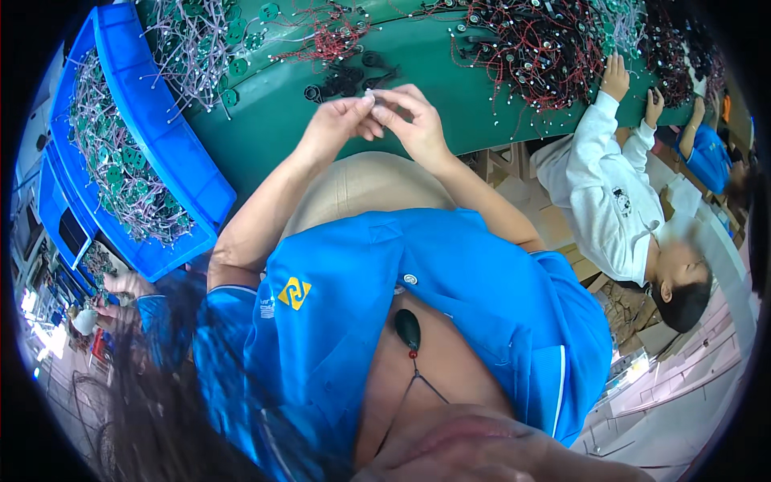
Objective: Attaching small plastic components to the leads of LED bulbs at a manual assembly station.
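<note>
Both hands meet in front of me over the edge of the green tabletop [273, 112]. My left hand [336, 122] is closed, with thumb and forefinger pinched at a small whitish piece [369, 94] too small to name surely. My right hand [416, 127] is closed beside it, fingertips pressed together near the same piece; what they grip is mostly hidden. Just beyond my left hand lie several black parts [341, 80] with round ends and dark leads. Past them is a small heap of red wires [333, 38].
At left stands a blue bin [152, 100] of green discs with pale wires [120, 153]; more such discs [201, 48] lie beside it. At far right are heaped black parts with red wires [546, 48]. A person in a white sweatshirt [606, 177] works at right, another in blue [711, 157] beyond.
</note>
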A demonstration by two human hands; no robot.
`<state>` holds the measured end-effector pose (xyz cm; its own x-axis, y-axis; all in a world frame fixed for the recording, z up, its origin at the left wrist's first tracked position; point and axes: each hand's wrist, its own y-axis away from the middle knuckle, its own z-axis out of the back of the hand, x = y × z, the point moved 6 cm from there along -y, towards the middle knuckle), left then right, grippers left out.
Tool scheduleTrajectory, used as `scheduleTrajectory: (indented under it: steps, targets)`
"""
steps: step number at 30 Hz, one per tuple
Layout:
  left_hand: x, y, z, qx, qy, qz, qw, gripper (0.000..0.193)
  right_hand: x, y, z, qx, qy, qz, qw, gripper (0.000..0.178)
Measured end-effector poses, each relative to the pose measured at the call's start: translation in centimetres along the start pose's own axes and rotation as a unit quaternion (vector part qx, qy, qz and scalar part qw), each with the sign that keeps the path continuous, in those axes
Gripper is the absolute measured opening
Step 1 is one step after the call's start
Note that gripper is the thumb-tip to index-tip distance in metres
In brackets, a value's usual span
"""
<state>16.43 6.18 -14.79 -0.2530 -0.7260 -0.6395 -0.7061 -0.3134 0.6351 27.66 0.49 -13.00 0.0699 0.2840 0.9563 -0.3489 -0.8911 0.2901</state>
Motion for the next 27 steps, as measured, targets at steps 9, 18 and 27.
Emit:
scheduleTrajectory:
  steps: [9,18,27]
  targets:
    - [-2.6,-4.6,0.5,-0.231,-0.576,-0.101,0.778,0.032,-1.0,0.3,7.0,-0.114,-0.124,-0.067,0.983,0.015]
    - [-1.8,-9.6,1.0,-0.171,-0.697,0.014,0.696,0.034,-3.9,-0.4,6.6,-0.077,-0.005,-0.119,0.99,0.015]
    - [-0.7,-2.7,2.8,-0.213,-0.645,-0.234,0.695,0.022,-3.5,-1.0,5.9,-0.07,-0.01,-0.082,0.994,0.016]
